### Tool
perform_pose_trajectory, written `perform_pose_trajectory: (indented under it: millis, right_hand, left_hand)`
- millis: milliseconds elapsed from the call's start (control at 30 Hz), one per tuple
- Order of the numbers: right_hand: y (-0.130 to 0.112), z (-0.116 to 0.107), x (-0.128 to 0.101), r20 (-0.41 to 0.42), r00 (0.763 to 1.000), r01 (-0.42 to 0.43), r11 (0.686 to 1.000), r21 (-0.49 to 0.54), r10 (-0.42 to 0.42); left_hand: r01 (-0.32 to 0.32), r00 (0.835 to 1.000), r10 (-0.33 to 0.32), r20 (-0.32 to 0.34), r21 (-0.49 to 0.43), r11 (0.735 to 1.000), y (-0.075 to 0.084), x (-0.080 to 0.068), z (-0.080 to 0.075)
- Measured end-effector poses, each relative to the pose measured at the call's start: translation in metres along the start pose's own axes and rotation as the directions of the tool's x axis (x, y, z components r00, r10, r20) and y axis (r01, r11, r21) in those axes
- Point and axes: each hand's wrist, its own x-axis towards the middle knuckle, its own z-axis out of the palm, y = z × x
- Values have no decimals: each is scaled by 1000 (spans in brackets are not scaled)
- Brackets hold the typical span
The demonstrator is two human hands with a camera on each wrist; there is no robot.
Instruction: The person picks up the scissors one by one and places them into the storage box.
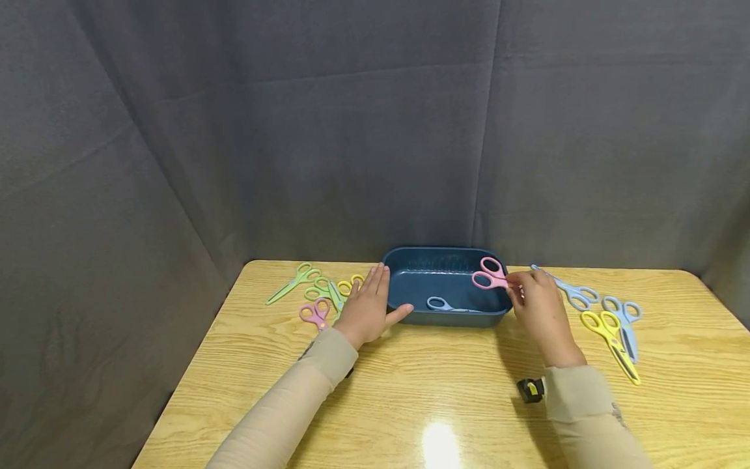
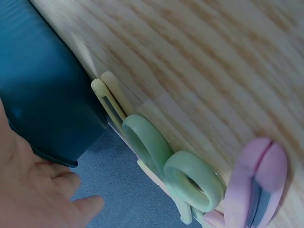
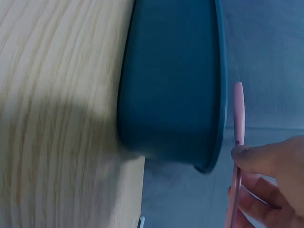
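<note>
A pair of pink scissors (image 1: 491,275) is pinched between the thumb and fingers of my right hand (image 1: 541,312), its handle loops over the right end of a dark blue bin (image 1: 448,319). In the right wrist view the pink scissors (image 3: 239,114) appear edge-on, above the bin's rim (image 3: 222,95). My left hand (image 1: 369,306) has its fingers straight and lies along the bin's left rim, thumb spread over the front edge. Inside the bin lies a pair of blue scissors (image 1: 448,305).
Left of the bin lie green scissors (image 1: 301,277), a pink pair (image 1: 315,312) and yellow scissors (image 1: 346,286), partly behind my left hand. On the right are blue scissors (image 1: 628,319) and yellow scissors (image 1: 609,339). A grey curtain (image 1: 363,143) hangs behind the wooden table (image 1: 433,384).
</note>
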Motion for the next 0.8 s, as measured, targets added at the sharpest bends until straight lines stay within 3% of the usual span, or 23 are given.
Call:
perform_pose_trajectory:
  millis: [233,800]
  right_hand:
    - [-12,15,5,23,998,53,999,3,-53]
    - [-26,39,13,167,983,82,997,2,-81]
  left_hand:
    - [-10,1000,10,-14,-11,1000,2,-3,-3]
    - [3,1000,-3,-10,-4,1000,3,-3,-4]
